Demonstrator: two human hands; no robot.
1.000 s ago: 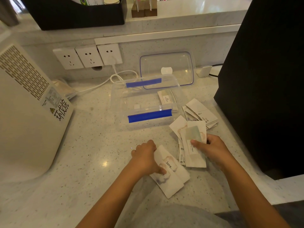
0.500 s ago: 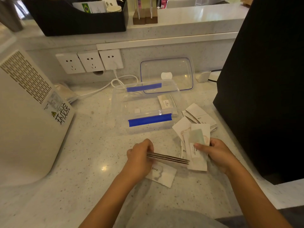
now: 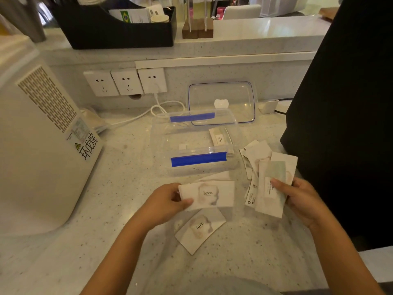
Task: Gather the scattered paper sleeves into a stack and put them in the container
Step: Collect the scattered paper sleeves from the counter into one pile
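Landmark: container (image 3: 195, 145), clear, open, on the table (image 3: 127, 188).
Left hand (image 3: 163, 204): clamped on one sleeve (image 3: 207, 195) by its left end, just in front of the container; held flat, apparently ready to join the others.
Right hand (image 3: 302, 201): clamped on a fanned bunch (image 3: 270, 188), front-right of the container; it serves as the collecting stack.
Loose sleeve (image 3: 200, 229): on the table, further in front.
Lid (image 3: 221, 103): behind the container, leaving the opening free.
Remaining: square the stack, load it.

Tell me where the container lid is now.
In the head view, the clear lid leans against the wall at the back of the counter, just behind the open container and to the right of the wall sockets.
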